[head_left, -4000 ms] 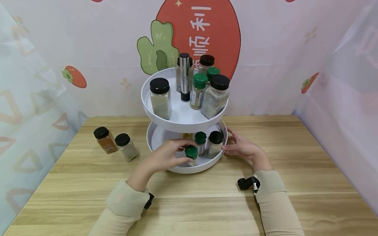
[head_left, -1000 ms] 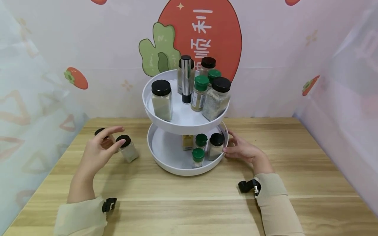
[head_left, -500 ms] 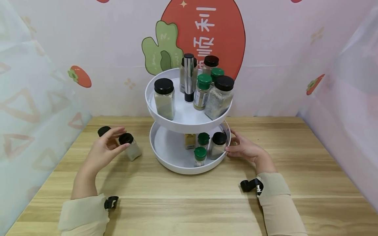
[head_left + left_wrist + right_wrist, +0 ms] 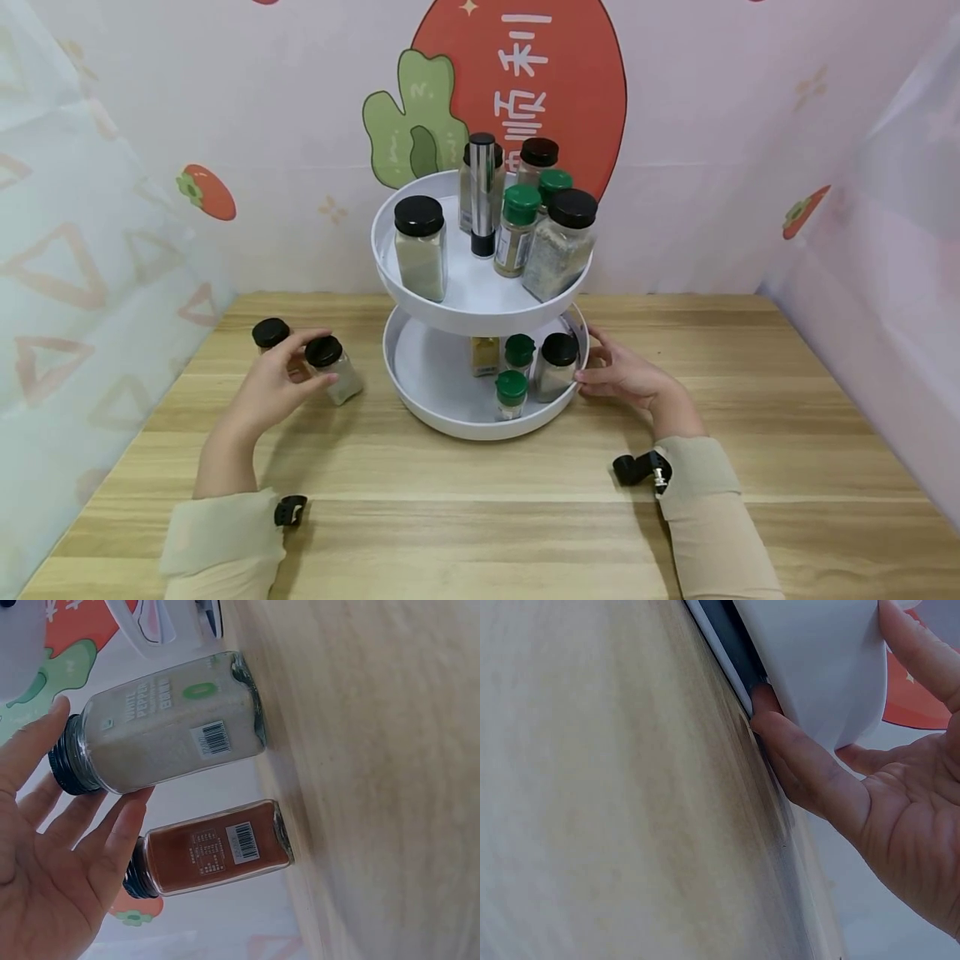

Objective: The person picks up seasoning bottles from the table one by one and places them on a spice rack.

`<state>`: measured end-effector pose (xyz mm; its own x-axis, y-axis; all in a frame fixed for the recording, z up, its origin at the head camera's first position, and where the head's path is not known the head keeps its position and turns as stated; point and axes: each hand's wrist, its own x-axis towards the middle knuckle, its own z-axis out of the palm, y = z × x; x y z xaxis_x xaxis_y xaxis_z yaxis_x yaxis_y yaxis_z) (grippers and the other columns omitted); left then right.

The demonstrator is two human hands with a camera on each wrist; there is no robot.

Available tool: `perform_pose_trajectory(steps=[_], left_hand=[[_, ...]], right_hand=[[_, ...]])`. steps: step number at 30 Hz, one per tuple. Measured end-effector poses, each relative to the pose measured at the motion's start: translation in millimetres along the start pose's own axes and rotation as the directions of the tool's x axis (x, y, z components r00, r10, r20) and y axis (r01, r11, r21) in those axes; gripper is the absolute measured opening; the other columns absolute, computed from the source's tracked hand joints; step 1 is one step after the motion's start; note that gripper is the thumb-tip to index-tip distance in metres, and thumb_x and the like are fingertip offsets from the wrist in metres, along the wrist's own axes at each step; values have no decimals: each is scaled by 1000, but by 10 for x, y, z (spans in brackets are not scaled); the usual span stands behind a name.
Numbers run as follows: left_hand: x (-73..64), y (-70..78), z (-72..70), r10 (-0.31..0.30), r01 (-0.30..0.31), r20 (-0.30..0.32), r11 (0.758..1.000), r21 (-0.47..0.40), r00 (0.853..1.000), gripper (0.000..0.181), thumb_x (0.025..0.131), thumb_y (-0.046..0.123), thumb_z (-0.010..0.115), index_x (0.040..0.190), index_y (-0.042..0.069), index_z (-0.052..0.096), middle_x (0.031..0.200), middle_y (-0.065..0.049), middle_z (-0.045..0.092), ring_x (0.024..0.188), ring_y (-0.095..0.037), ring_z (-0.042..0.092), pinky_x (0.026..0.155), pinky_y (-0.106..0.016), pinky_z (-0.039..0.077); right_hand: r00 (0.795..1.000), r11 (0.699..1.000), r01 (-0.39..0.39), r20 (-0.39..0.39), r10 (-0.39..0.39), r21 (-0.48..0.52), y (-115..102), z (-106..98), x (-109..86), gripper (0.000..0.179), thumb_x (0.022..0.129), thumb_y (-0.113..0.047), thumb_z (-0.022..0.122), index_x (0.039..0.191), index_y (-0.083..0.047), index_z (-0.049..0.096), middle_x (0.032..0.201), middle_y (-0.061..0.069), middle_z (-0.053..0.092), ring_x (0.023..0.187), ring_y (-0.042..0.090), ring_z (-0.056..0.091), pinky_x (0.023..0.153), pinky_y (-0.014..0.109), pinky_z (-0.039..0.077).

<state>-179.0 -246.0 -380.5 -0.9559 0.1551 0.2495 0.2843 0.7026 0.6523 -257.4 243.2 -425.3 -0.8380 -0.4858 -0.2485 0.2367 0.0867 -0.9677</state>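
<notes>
My left hand (image 4: 273, 387) has its thumb and fingers around the black cap of a spice jar (image 4: 172, 724) of pale grey powder, which stands on the table at the left. Just beyond it stands a jar of reddish-brown spice (image 4: 217, 851), partly hidden by that hand in the head view. A white two-tier spice rack (image 4: 480, 429) occupies the middle. At its right side, my right hand (image 4: 626, 379) holds the lower tray; in the right wrist view fingers lie against the white wall (image 4: 817, 667) and by its underside.
The upper tray bears a black-capped jar (image 4: 420, 250), a silver cylinder (image 4: 482, 196), a green-capped bottle (image 4: 513, 233) and several others. In the lower tray are a small green-capped bottle (image 4: 512, 396), a black-capped jar (image 4: 557, 367) and a yellow-labelled container (image 4: 485, 357).
My left hand let go of the small green-capped bottle in the lower tray, moved left, and came around the pale jar's cap. My right hand stays at the rack.
</notes>
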Motion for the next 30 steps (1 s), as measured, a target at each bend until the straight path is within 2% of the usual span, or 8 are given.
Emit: perform_pose_trajectory(steps=[4,8,10,12,16,19,26,30], left_hand=[[-22,-25,-2,-27,26,15,1000,11,1000,65,88,13,76,145,7,46,126,-22,57,100,-33,65,83,-39,61],[-35,-39,-19,-35,34,23,998,47,999,66,88,10,75,147,7,43,131,-25,55,109,-45,63,88,-54,58],[-20,-38,-25,-32,30,26,997,68,999,66,89,10,75,147,7,43,130,-24,56,105,-43,64,84,-50,59],[10,-38,-28,-24,21,35,996,83,999,66,88,10,75,146,7,44,127,-24,57,99,-38,65,78,-39,59],[71,-44,-29,-17,11,60,995,101,998,66,87,11,76,145,4,45,115,-22,60,81,-23,57,63,-22,49],[102,-44,-30,-15,6,73,993,114,997,65,87,12,77,143,3,46,108,-20,60,75,-20,51,58,-22,44],[104,-37,-39,-8,0,70,994,113,998,60,87,12,77,140,5,50,110,-19,62,80,-24,55,62,-22,46],[102,-44,-17,31,-37,52,993,112,998,58,85,10,78,137,5,54,112,-18,64,82,-26,59,64,-21,50]], right_hand=[[1000,1000,-2,2,2,0,1,12,12,99,91,3,62,160,-15,-7,154,33,14,95,14,63,87,27,59],[1000,1000,-7,6,7,3,8,25,23,99,91,3,62,160,-16,-7,154,32,14,97,14,63,88,28,59],[1000,1000,-6,4,6,4,7,20,18,99,91,3,62,160,-16,-8,154,32,14,96,14,63,88,27,59],[1000,1000,-5,0,5,4,1,10,9,99,91,4,61,160,-16,-7,153,31,15,95,14,63,87,27,59],[1000,1000,-5,0,5,-3,-4,-2,-7,99,92,3,62,159,-16,-8,153,32,15,94,15,63,87,27,59],[1000,1000,-5,1,5,-5,-3,-2,-11,99,92,3,62,159,-15,-8,153,32,14,94,14,63,87,27,59],[1000,1000,3,0,-3,-4,-3,0,-6,98,92,3,61,159,-15,-8,153,32,15,94,14,63,87,26,59],[1000,1000,3,-1,-3,-8,1,-13,-1,98,92,3,61,159,-15,-8,153,32,15,95,14,63,88,27,59]])
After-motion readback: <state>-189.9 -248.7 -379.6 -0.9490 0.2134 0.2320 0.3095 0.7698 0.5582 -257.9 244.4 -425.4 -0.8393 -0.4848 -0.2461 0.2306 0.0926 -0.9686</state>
